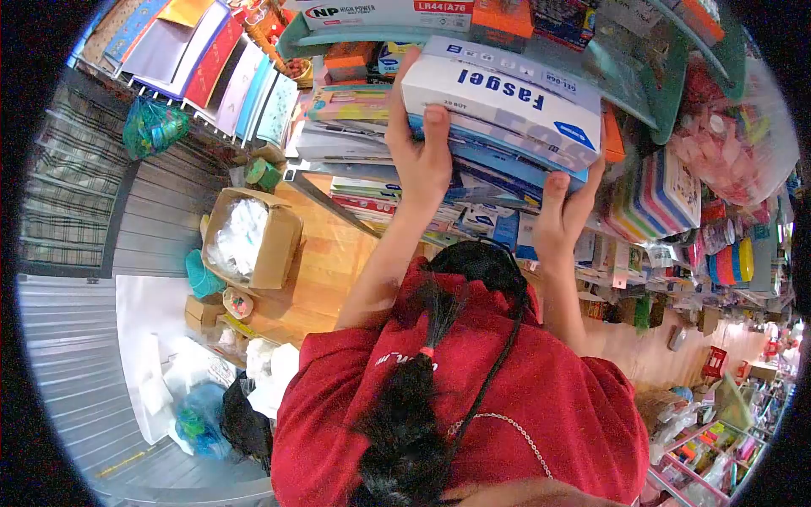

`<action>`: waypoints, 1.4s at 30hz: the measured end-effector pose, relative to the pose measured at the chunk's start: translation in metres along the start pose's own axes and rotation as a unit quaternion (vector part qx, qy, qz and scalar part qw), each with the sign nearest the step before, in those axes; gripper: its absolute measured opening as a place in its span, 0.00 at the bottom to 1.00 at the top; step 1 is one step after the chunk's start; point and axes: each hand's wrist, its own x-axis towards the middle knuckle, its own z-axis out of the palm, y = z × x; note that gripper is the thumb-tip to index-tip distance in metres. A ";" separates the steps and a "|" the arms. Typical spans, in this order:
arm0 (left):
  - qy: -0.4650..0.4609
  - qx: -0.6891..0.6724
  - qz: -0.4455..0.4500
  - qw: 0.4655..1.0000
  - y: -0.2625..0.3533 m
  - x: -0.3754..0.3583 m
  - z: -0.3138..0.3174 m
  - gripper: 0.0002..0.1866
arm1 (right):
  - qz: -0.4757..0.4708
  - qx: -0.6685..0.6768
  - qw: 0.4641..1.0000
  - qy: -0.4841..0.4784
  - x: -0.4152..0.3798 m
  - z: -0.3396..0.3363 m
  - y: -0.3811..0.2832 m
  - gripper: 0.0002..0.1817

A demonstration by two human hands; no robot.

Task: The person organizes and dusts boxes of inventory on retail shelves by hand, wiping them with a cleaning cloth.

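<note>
Clasping a white-and-blue box [515,93], printed Fasgel: two hands, fingers clamped on opposite ends. Left hand [418,156]: thumb on the front face, fingers along the box's 9 o'clock end. Right hand [564,211]: thumb at the lower front edge, fingers by the box's 4 o'clock corner. Box: between the hands, 1 o'clock in view. Battery carton [389,13]: 12 o'clock. Pink goods [718,139], bagged: 2 o'clock. Cardboard box [277,249], open: 9 o'clock. Red top [541,406]: 6 o'clock.

A pale green shelf [334,37] carries a white battery box [393,15].
</note>
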 end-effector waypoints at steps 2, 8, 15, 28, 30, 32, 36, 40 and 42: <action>0.004 -0.007 0.001 1.000 0.001 0.001 -0.001 0.32 | 0.017 0.018 0.999 -0.023 0.001 -0.002 -0.002 0.34; 0.026 -0.010 -0.040 0.999 0.008 0.000 0.000 0.30 | 0.060 0.051 0.993 -0.091 0.003 -0.007 -0.006 0.39; -0.012 0.053 -0.119 0.991 0.016 0.014 -0.023 0.26 | 0.081 -0.067 0.985 -0.137 0.009 0.005 -0.023 0.39; -0.251 0.285 0.219 0.899 0.044 0.068 -0.054 0.30 | -0.089 -0.116 0.988 -0.046 0.008 -0.015 -0.016 0.35; -0.309 0.320 0.224 0.867 0.060 0.071 -0.046 0.29 | -0.101 -0.068 0.993 -0.004 0.004 -0.028 -0.005 0.30; -0.356 0.409 0.206 0.815 0.074 0.075 -0.041 0.31 | -0.091 -0.019 0.994 0.051 -0.001 -0.037 -0.014 0.22; -0.346 0.376 0.214 0.833 0.062 0.074 -0.039 0.32 | -0.040 -0.043 0.989 0.136 -0.015 -0.063 -0.016 0.16; -0.325 0.371 0.206 0.845 0.058 0.075 -0.039 0.30 | 0.030 -0.054 0.983 0.175 -0.034 -0.077 -0.016 0.13; -0.330 0.333 0.177 0.865 0.055 0.074 -0.039 0.30 | 0.029 -0.071 0.980 0.181 -0.042 -0.084 -0.013 0.13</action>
